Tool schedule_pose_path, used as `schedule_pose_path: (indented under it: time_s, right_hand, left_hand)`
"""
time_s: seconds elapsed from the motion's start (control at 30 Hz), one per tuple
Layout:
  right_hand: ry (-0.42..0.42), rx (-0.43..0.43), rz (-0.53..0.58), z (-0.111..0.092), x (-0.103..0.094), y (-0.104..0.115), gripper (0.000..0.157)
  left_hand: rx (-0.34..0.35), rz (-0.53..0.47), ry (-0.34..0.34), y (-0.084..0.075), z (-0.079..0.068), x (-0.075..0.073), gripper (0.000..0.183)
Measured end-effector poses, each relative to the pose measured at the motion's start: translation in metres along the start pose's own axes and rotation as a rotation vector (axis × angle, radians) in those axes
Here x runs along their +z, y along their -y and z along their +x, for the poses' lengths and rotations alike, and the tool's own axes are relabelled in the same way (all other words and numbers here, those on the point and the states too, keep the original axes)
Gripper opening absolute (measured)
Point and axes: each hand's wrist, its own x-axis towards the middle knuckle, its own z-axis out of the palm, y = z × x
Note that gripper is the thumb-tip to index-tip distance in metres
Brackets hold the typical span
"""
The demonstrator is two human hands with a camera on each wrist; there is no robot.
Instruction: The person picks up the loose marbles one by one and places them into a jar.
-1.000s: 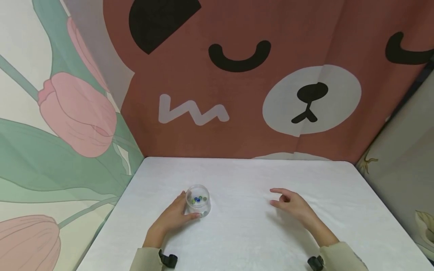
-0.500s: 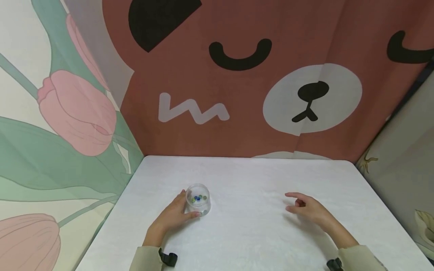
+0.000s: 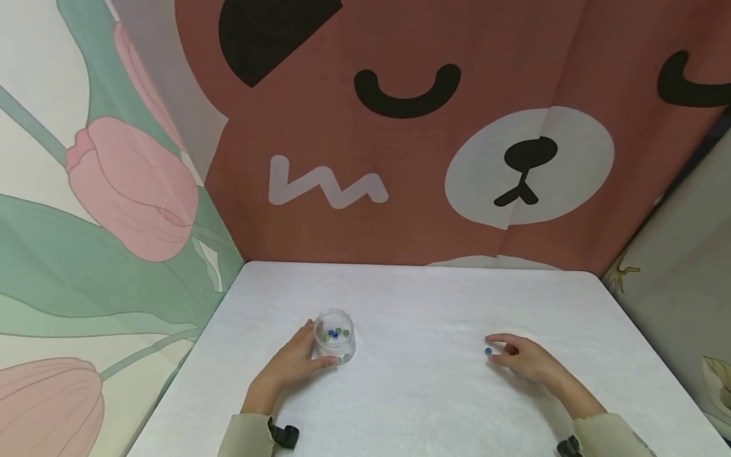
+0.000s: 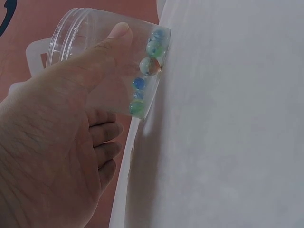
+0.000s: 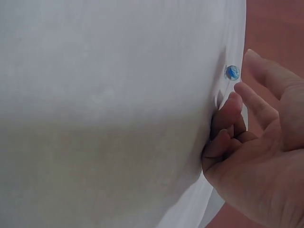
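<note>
My left hand (image 3: 291,358) grips a clear plastic jar (image 3: 349,349) standing upright on the left of the table, its thumb along the near wall. Several glass marbles (image 4: 138,83), blue, green and one with orange, lie on the jar's bottom in the left wrist view. The jar has a threaded rim and no lid on it. Toward the right side, my right hand (image 3: 528,358) is low over the table, thumb and index finger spread apart, the other fingers curled. A single blue marble (image 5: 232,72) lies on the cloth just ahead of those two fingertips, with a gap around it.
A white cloth covers the table (image 3: 411,406). Behind it hangs a brown bear-print curtain (image 3: 411,235). A tulip-print curtain (image 3: 131,190) borders the left side, and a pale curtain (image 3: 679,273) the right.
My right hand has moved right and slightly nearer, and its finger and thumb now stand beside a blue marble that was not visible earlier. My left hand and the jar stay in place.
</note>
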Motion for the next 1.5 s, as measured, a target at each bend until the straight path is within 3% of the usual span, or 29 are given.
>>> schedule_pose_path:
  time_s: [0.53, 1.07, 1.5]
  right_hand:
    - [-0.075, -0.068, -0.133, 0.01, 0.004, -0.003, 0.038]
    - [-0.112, -0.083, -0.145, 0.011, 0.009, -0.001, 0.026]
    - [-0.124, -0.16, -0.082, 0.012, 0.024, 0.032, 0.024]
  left_hand:
    - [-0.043, 0.0, 0.016, -0.001, 0.0, 0.0, 0.11]
    - [-0.022, -0.008, 0.0, 0.001, 0.001, 0.002, 0.108]
    - [-0.01, -0.006, -0.002, 0.002, 0.0, 0.001, 0.106]
